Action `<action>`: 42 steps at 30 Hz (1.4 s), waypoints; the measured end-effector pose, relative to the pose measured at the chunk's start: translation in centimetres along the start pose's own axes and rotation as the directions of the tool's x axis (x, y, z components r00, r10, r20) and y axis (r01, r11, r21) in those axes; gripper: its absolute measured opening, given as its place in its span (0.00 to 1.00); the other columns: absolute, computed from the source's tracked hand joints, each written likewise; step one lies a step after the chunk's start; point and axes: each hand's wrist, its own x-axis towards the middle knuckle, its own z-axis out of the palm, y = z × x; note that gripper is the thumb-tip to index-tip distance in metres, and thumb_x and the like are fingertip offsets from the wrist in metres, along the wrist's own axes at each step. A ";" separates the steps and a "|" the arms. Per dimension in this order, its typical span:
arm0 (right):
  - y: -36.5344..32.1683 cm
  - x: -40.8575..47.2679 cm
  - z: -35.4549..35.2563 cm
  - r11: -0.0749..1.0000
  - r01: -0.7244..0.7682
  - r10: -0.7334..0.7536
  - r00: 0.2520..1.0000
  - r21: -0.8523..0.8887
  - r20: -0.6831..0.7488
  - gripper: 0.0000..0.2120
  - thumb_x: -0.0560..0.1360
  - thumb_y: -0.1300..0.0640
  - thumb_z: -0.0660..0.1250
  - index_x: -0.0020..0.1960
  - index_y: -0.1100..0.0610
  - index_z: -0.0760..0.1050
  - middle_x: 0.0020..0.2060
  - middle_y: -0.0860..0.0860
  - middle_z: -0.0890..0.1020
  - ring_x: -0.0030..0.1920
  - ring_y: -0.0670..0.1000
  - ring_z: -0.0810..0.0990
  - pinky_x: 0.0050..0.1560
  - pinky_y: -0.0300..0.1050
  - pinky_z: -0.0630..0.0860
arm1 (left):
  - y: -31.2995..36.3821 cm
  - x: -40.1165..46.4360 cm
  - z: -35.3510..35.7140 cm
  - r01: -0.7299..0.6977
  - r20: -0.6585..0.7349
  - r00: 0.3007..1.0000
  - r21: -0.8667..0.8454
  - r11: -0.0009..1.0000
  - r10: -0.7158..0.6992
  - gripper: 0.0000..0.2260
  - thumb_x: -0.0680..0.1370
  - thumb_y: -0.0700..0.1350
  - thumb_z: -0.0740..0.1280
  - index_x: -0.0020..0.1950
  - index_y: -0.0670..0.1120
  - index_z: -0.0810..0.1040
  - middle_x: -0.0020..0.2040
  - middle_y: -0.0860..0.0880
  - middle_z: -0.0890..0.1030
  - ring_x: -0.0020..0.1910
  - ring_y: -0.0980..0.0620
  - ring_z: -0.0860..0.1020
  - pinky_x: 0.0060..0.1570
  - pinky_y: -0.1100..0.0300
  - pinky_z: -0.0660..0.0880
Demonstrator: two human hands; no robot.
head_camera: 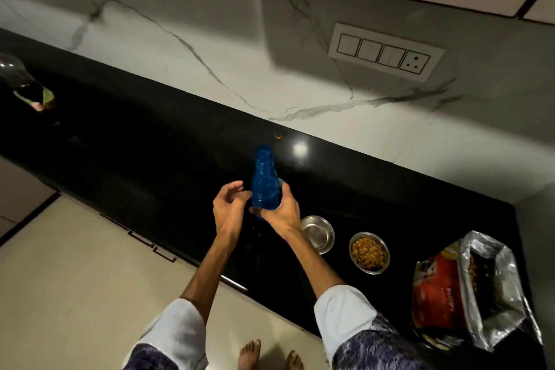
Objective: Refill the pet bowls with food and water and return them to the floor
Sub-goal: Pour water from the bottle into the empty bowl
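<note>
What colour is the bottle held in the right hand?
Translucent blue: the bottle, uncapped, in the right hand, seen in the head view.

Empty bowl (317, 234) left of kibble bowl (369, 252), bag (468, 291) rightmost, seemingly.

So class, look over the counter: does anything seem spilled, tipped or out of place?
Nothing is spilled or damaged. The two bowls, one empty and one with kibble, sit upright on the counter. The food bag stands open at the counter's edge. The right hand holds the uncapped blue bottle.
</note>
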 end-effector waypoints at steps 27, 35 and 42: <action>-0.6 -1.3 3.0 0.998 -0.021 0.037 0.964 0.064 -0.264 0.38 0.60 0.44 0.84 0.65 0.46 0.72 0.52 0.43 0.84 0.53 0.42 0.83 0.56 0.46 0.83 | -3.3 4.6 -3.0 -0.002 0.267 0.963 0.084 0.996 -0.021 0.13 0.76 0.36 0.71 0.59 0.44 0.82 0.58 0.48 0.83 0.61 0.49 0.80 0.64 0.54 0.75; -1.6 -4.3 0.5 0.990 0.090 -0.051 0.943 0.106 -0.328 0.37 0.62 0.44 0.84 0.65 0.47 0.71 0.55 0.43 0.84 0.56 0.44 0.83 0.57 0.50 0.82 | -4.4 3.2 -3.1 -0.031 0.357 0.934 0.161 0.986 -0.029 0.15 0.76 0.36 0.72 0.61 0.46 0.82 0.58 0.50 0.83 0.60 0.53 0.80 0.65 0.53 0.75; -1.5 -7.4 -2.9 0.993 0.108 -0.075 0.900 0.054 -0.429 0.35 0.63 0.44 0.83 0.64 0.48 0.71 0.55 0.45 0.82 0.56 0.44 0.82 0.58 0.51 0.81 | -4.6 0.5 -1.3 -0.097 0.458 0.889 0.213 0.972 -0.012 0.14 0.76 0.36 0.71 0.62 0.45 0.81 0.59 0.51 0.82 0.60 0.55 0.79 0.54 0.71 0.71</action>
